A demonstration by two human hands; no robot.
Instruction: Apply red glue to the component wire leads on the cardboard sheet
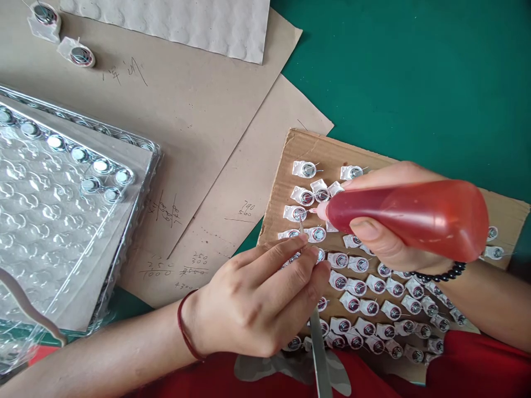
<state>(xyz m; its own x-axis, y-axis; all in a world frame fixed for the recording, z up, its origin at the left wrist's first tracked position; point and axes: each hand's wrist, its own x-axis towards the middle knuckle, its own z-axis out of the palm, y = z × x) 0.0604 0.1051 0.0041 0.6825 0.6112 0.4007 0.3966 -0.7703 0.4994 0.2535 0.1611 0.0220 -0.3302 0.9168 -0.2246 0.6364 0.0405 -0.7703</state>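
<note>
Plastic tray (156,153), transparent, at the worktop's (398,83) left edge, carries silvery discs (102,166) near its upper right corner. Brown paper (207,132) beside it bears handwritten sums (199,257); "250" over "300" and "790" over "500" are readable. The left hand (253,301) pinches metal tweezers (318,354), tip at a white-cased component (295,213) near the cardboard's (315,146) left edge. The right hand (385,246) grips a red squeeze bottle (415,218), no label visible, its nozzle (318,210) just beside that component. Most components (359,264) on the cardboard seem already ringed with red; two along its upper edge look plain, apparently left undone.
</note>
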